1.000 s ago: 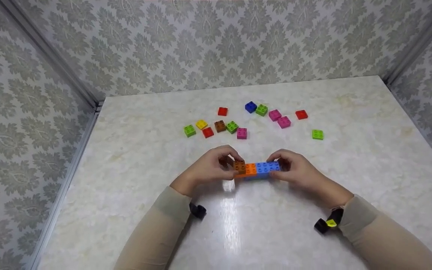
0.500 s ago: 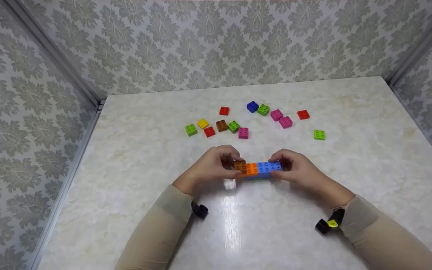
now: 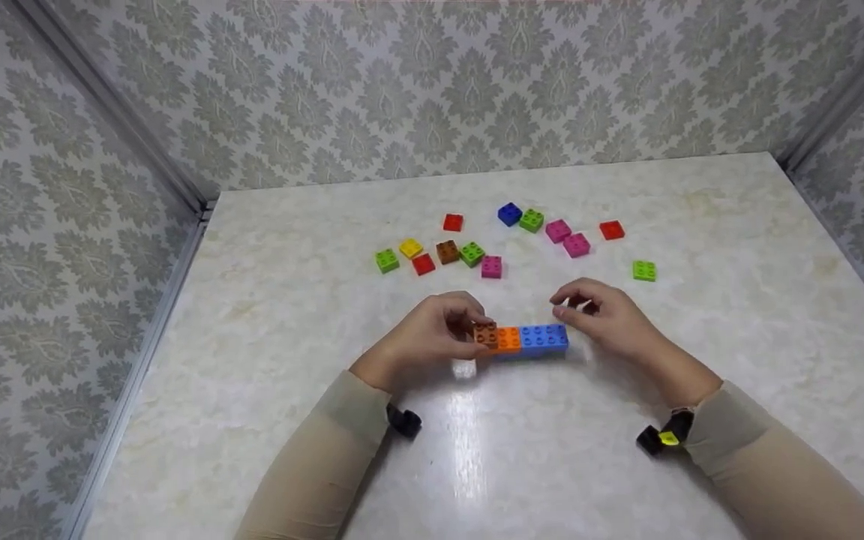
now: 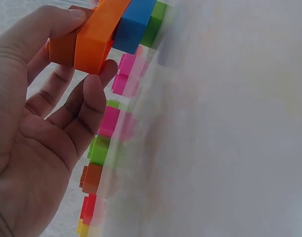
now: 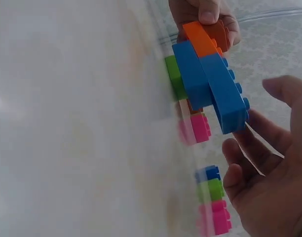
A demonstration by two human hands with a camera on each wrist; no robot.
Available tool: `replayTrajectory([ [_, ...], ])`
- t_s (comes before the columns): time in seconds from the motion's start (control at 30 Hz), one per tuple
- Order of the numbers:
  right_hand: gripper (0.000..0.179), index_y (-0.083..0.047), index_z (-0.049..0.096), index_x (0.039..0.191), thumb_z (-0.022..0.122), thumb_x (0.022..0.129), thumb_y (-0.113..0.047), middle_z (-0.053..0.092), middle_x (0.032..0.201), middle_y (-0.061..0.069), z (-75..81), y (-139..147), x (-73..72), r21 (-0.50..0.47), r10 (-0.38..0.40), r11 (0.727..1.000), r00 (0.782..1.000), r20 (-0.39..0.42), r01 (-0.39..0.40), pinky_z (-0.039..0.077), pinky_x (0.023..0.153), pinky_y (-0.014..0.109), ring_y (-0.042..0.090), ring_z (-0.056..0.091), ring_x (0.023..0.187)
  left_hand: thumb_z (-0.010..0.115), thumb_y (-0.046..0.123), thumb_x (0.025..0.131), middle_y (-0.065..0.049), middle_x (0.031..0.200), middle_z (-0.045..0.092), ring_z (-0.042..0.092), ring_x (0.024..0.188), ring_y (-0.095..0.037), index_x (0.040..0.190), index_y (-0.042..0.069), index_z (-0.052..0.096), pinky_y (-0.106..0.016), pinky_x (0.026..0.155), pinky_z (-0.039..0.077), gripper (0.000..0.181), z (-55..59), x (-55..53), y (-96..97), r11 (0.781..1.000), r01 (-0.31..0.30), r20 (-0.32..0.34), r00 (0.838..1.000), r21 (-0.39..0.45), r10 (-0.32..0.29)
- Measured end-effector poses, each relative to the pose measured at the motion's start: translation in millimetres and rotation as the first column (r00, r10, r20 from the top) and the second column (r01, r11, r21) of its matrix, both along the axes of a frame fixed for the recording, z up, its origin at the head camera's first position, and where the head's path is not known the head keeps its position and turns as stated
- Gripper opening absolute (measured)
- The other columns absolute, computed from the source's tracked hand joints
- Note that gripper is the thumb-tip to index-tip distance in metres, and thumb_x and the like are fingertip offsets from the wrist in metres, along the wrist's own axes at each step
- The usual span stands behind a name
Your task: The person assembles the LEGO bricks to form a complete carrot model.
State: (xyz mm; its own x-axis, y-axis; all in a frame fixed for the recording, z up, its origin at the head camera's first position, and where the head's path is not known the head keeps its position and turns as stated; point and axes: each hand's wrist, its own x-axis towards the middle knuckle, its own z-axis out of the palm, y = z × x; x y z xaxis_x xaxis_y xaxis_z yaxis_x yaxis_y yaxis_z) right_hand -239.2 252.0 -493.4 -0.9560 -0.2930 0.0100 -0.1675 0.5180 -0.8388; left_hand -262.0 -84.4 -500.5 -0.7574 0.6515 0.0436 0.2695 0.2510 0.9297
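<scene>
A stack of toy building bricks [image 3: 543, 339] is in front of the person. A green brick [image 5: 175, 78] forms its base, with a blue brick [image 5: 192, 74] above. Over that lie an orange brick [image 3: 508, 339] and another blue brick [image 5: 224, 94] end to end. A small brown brick [image 3: 485, 332] tops the orange one's left end. The left hand [image 3: 436, 330] pinches the stack at this end, its thumb on the brown brick. The right hand [image 3: 603, 315] is off the stack's right end, fingers loosely bent and nothing between thumb and fingers.
Loose small bricks lie across the table [image 3: 289, 315] behind the hands: pink [image 3: 491, 267], green [image 3: 644, 271], red [image 3: 612, 229], yellow [image 3: 411, 248], brown [image 3: 447, 252] and dark blue [image 3: 509, 214]. Patterned walls [image 3: 432, 97] enclose the back and sides.
The right hand has let go of the blue brick at the stack's right end and moved up and to the right. The left hand keeps its hold on the left end.
</scene>
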Motion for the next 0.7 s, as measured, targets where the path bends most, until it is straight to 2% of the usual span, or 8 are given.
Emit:
replayTrajectory([
  [0.17,0.036,-0.002,0.072,0.140,0.068,0.114,-0.026,0.070,0.137,0.017,13.7,9.7,-33.1,0.028,-0.182,0.983,0.981,-0.068,0.184,0.045,0.101,0.031,0.027,0.058,0.120,0.093,0.011,0.093,-0.006,0.123,0.077,0.066,0.101,-0.026,0.124,0.014,0.085,-0.025,0.087,0.057,0.032,-1.0,-0.8,-0.2,1.000,0.017,-0.024,1.000,0.011,-0.017],
  [0.27,0.038,-0.001,0.070,0.144,0.068,0.113,-0.023,0.067,0.143,0.020,11.2,14.8,-49.7,0.012,-0.247,0.968,0.965,-0.082,0.249,0.046,0.099,0.036,0.031,0.058,0.124,0.093,0.011,0.093,-0.006,0.123,0.077,0.066,0.100,-0.025,0.123,0.012,0.084,-0.026,0.086,0.056,0.031,-2.5,-0.1,-0.3,1.000,0.021,-0.035,0.999,0.006,-0.021],
  [0.33,0.040,-0.001,0.068,0.148,0.069,0.113,-0.020,0.063,0.149,0.022,6.9,17.8,-56.8,0.019,-0.250,0.967,0.964,-0.095,0.253,0.048,0.102,0.043,0.036,0.057,0.128,0.093,0.012,0.093,-0.006,0.123,0.077,0.067,0.101,-0.025,0.122,0.012,0.084,-0.028,0.088,0.056,0.030,-3.2,0.5,0.1,1.000,0.019,-0.036,0.999,0.004,-0.018],
  [0.4,0.047,-0.003,0.063,0.156,0.069,0.112,-0.020,0.056,0.162,0.022,2.4,20.7,-61.3,0.055,-0.222,0.972,0.970,-0.099,0.228,0.048,0.116,0.053,0.042,0.052,0.145,0.093,0.011,0.093,-0.005,0.123,0.077,0.066,0.102,-0.027,0.121,0.012,0.084,-0.030,0.088,0.057,0.029,-3.4,0.7,0.3,1.000,0.016,-0.027,1.000,0.007,-0.016],
  [0.5,0.066,-0.009,0.049,0.171,0.071,0.111,-0.025,0.034,0.185,0.013,-2.4,23.1,-65.1,0.163,-0.159,0.973,0.986,-0.052,0.165,0.032,0.136,0.066,0.044,0.029,0.169,0.092,0.011,0.093,-0.004,0.123,0.077,0.065,0.103,-0.031,0.119,0.014,0.083,-0.031,0.088,0.057,0.028,-3.1,0.6,0.5,1.000,0.013,-0.016,1.000,0.012,-0.012],
  [0.57,0.075,-0.014,0.038,0.177,0.071,0.111,-0.029,0.020,0.191,0.005,-4.8,23.4,-67.3,0.245,-0.135,0.961,0.991,0.000,0.131,0.023,0.139,0.070,0.042,0.014,0.176,0.092,0.010,0.093,-0.003,0.123,0.076,0.064,0.103,-0.033,0.119,0.014,0.083,-0.030,0.088,0.056,0.028,-3.0,0.3,0.6,1.000,0.011,-0.010,1.000,0.015,-0.011],
  [0.63,0.079,-0.017,0.033,0.180,0.070,0.111,-0.030,0.018,0.192,0.003,-7.2,23.0,-69.4,0.318,-0.133,0.941,0.991,0.025,0.119,0.023,0.139,0.070,0.041,0.013,0.176,0.092,0.010,0.093,-0.003,0.122,0.075,0.064,0.104,-0.034,0.119,0.015,0.083,-0.030,0.088,0.055,0.028,-2.7,0.1,0.8,1.000,0.009,-0.002,1.000,0.018,-0.009],
  [0.7,0.077,-0.017,0.036,0.178,0.070,0.111,-0.027,0.024,0.190,0.007,-8.9,21.8,-70.0,0.365,-0.149,0.921,0.989,0.007,0.136,0.027,0.138,0.069,0.042,0.020,0.173,0.092,0.010,0.094,-0.002,0.122,0.075,0.063,0.104,-0.034,0.119,0.016,0.082,-0.030,0.089,0.054,0.028,-3.4,0.0,1.0,1.000,0.010,0.003,1.000,0.022,-0.010],
])
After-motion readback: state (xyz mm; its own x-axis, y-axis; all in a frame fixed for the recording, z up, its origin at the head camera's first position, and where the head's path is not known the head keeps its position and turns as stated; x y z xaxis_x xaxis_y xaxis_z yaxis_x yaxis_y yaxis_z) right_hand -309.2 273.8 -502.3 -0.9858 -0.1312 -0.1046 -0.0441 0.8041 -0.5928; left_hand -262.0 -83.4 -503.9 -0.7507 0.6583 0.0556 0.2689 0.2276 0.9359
